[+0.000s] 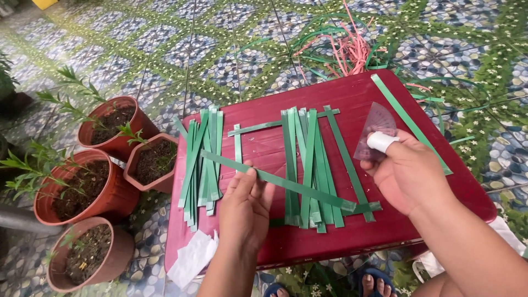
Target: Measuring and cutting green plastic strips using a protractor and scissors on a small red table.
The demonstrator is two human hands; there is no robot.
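Two hands work over the dark red desk, and I watch them from above. My left hand lies flat, fingers together and closed on nothing, pressing on a long green strip that runs diagonally across the woven strips. My right hand, one finger wrapped in white tape, pinches a small clear pink protractor just beside the weave.

I judge the risk to be slippage: the strips are smooth and only loosely laid, so a nudge from the left palm could skew the upright strips or pull the diagonal one out of its crossing. The protractor could also snag a strip end if it drags over the weave. A spare bundle of green strips lies near the desk's left edge and could slide off.

The desk stands low on a floor tiled in a green and blue pebble pattern. Terracotta pots with small plants sit to the left, loose pink and green offcuts lie beyond the desk, and a white scrap rests at the near corner.
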